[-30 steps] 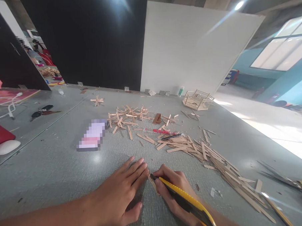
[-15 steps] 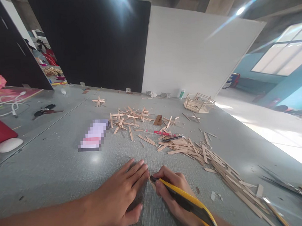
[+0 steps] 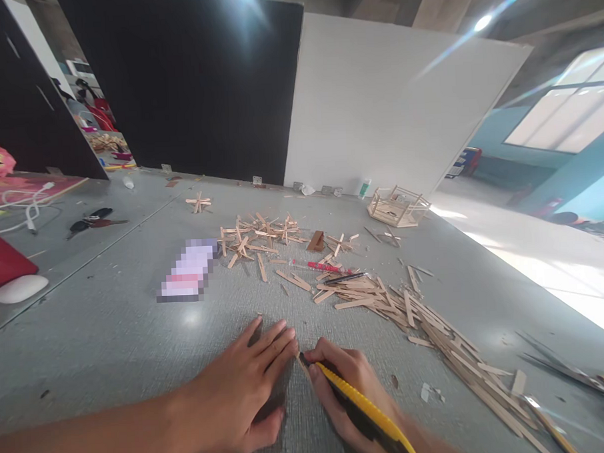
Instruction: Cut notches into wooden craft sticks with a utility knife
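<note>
My right hand (image 3: 346,385) is closed around a yellow and black utility knife (image 3: 367,407), its tip pointing away from me and down at the table. Under the tip lies a small wooden stick (image 3: 302,361), mostly hidden by the fingers. My left hand (image 3: 251,382) rests palm down on the grey table, fingers spread, with its fingertips beside the stick and the knife tip. Beyond both hands and to the right is a long pile of wooden sticks (image 3: 370,293).
Stick clusters (image 3: 262,235), a red pen (image 3: 324,267) and a blurred phone-like object (image 3: 188,271) lie ahead. A hexagonal stick frame (image 3: 398,207) stands at the back right. Scissors (image 3: 568,368) lie far right, a white mouse (image 3: 19,289) far left. Upright panels (image 3: 367,103) border the back.
The knife's handle has swung slightly left and lower, and my right hand has shifted a little with it. My left hand stays in nearly the same place.
</note>
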The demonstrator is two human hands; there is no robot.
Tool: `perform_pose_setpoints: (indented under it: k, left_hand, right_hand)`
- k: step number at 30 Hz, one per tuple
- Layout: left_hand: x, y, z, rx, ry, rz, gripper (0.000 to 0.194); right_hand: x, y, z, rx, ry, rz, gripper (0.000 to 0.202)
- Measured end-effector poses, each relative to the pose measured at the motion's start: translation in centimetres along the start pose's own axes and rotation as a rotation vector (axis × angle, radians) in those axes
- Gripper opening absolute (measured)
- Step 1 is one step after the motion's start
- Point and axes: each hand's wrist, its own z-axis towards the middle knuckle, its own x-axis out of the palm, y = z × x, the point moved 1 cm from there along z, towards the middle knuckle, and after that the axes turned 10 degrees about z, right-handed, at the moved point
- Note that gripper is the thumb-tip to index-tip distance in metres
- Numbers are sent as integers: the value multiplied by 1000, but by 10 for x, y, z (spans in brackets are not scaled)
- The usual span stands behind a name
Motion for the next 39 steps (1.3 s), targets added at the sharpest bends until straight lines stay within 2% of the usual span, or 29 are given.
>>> perform_pose_setpoints:
  k: [5, 8, 15, 19, 23, 26, 30, 32, 36, 37, 39]
  left_hand:
    - [-7, -4, 3, -38, 86, 14, 77]
    - [-9, -4, 3, -27, 102, 19, 76]
    - [0, 1, 0, 9, -6, 21, 77]
    - [8, 5, -1, 12, -68, -39, 80]
    - [9, 9, -5, 7, -144, -150, 82]
    - [6, 10, -6, -7, -122, -241, 85]
    - [2, 9, -6, -115, -87, -313, 96]
    - [3, 8, -6, -174, -108, -302, 83]
    - [6, 9, -8, -178, -241, -226, 26]
    - [8, 10, -9, -154, -282, -199, 18]
    - [10, 12, -10, -98, -360, -136, 18]
  right_hand:
    - [0, 0, -2, -10, 28, -13, 8]
    - [0, -1, -3, 30, 5, -24, 17]
    - [-2, -3, -10, 74, -76, -31, 30]
    - [-3, -2, -11, 89, -128, -2, 28]
    - [-6, -2, -8, 122, -86, 94, 24]
    - [-8, -2, -7, 131, -33, 121, 22]
    - [-9, -3, -11, 108, -75, 16, 15]
    - [-9, -3, -13, 108, -114, 5, 12]
    - [-9, -5, -12, 195, -127, 75, 20]
    - [-9, -5, -11, 216, -124, 86, 22]
    - [-9, -4, -9, 227, -123, 94, 26]
